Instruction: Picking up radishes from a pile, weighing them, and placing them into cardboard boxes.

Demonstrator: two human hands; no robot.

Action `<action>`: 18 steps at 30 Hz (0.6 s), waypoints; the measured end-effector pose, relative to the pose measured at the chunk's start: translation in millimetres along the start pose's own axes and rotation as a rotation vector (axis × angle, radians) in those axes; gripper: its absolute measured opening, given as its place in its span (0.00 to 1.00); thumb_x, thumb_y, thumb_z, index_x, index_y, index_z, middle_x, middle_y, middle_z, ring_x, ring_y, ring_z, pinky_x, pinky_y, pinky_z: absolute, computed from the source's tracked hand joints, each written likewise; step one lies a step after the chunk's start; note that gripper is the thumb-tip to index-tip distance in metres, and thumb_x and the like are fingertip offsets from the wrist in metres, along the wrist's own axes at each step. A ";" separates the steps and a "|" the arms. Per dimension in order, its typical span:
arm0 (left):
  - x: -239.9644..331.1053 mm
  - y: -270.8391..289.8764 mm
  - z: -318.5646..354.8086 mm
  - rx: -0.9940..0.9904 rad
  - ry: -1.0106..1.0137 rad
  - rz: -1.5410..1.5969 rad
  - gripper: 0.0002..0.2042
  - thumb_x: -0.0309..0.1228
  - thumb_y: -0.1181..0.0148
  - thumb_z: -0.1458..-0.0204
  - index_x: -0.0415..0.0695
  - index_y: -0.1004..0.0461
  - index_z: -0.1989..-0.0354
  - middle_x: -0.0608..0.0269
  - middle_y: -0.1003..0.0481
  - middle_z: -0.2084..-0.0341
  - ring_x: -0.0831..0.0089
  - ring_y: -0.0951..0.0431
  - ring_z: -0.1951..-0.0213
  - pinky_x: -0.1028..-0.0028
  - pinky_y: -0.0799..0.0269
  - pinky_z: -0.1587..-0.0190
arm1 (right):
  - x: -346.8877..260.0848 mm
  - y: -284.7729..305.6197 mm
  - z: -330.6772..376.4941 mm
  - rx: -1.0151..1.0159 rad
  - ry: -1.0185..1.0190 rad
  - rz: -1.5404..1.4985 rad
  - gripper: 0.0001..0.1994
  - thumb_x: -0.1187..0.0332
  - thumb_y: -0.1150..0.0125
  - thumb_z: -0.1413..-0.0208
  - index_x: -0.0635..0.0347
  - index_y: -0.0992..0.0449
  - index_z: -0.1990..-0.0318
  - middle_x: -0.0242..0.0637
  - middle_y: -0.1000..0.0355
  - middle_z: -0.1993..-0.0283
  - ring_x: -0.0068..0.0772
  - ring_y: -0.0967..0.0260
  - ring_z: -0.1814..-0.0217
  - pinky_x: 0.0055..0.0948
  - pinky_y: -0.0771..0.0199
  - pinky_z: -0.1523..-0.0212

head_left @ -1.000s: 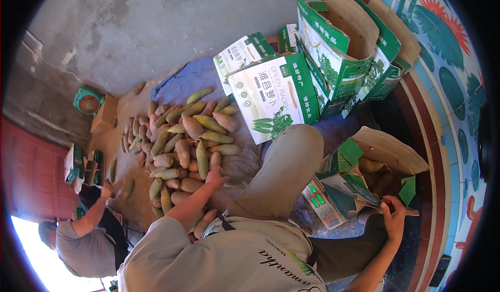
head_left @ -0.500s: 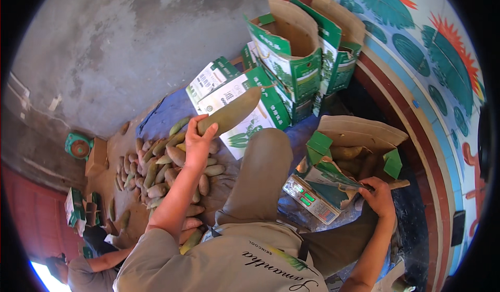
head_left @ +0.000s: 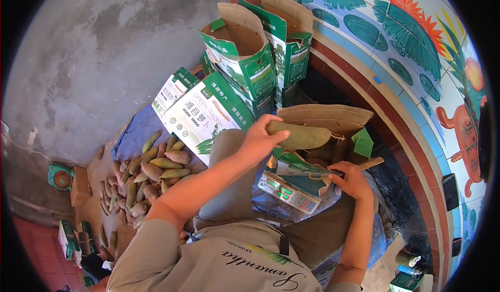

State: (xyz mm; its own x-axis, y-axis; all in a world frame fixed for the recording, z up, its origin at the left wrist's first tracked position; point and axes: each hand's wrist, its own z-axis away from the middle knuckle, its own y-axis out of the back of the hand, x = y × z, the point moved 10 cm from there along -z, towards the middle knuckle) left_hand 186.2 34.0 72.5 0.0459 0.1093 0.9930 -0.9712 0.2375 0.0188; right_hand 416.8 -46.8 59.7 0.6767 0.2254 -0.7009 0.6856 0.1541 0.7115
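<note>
My left hand (head_left: pixel 259 142) is closed round the thick end of a long green radish (head_left: pixel 303 137). The radish lies nearly level over the mouth of an open green-and-white carton (head_left: pixel 325 116), its thin root end pointing right. Part of the carton's contents shows below it, in shadow. My right hand (head_left: pixel 354 180) grips the carton's near flap, fingers curled over the edge. The carton sits by a scale (head_left: pixel 289 192) with a lit green display; the surface under it is hidden.
A heap of radishes (head_left: pixel 140 180) lies on the floor to the left. Tall open cartons (head_left: pixel 242 47) stand at the back, and a flat printed carton (head_left: pixel 208 112) leans before them. A tiled, painted wall (head_left: pixel 396 37) curves along the right. A co-worker's arm shows at lower left.
My left hand has carried the radish right, from above the flat carton to over the open one, and levelled it. My right hand keeps its grip. The view has swung right.
</note>
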 end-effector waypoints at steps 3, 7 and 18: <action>-22.8 -33.3 -14.1 -0.048 0.122 0.087 0.18 0.29 0.40 0.50 0.43 0.34 0.51 0.58 0.30 0.56 0.71 0.28 0.55 0.73 0.27 0.60 | -5.4 0.6 -2.8 -0.024 -0.022 -0.014 0.13 0.67 0.36 0.57 0.61 0.23 0.62 0.43 0.28 0.67 0.44 0.31 0.63 0.34 0.32 0.62; -48.0 -43.7 -24.1 -0.124 0.163 0.198 0.17 0.27 0.44 0.47 0.42 0.36 0.49 0.56 0.31 0.52 0.70 0.28 0.53 0.74 0.28 0.58 | -5.4 -0.8 -5.5 -0.033 -0.026 -0.038 0.13 0.68 0.36 0.56 0.63 0.23 0.62 0.43 0.28 0.67 0.45 0.31 0.63 0.33 0.32 0.62; -4.8 178.2 49.3 0.345 -0.245 -0.100 0.09 0.22 0.50 0.46 0.39 0.30 0.57 0.62 0.26 0.59 0.73 0.24 0.57 0.75 0.30 0.58 | 2.1 -1.7 -7.1 0.007 -0.038 0.099 0.10 0.70 0.36 0.59 0.64 0.24 0.67 0.45 0.28 0.68 0.47 0.30 0.63 0.36 0.31 0.62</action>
State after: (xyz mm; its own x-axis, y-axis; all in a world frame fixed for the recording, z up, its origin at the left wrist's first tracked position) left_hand 1.3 28.2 76.9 0.1277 -0.1400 0.9819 -0.9879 -0.1057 0.1134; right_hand 415.1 -39.8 57.4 0.7509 0.2023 -0.6287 0.6166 0.1266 0.7771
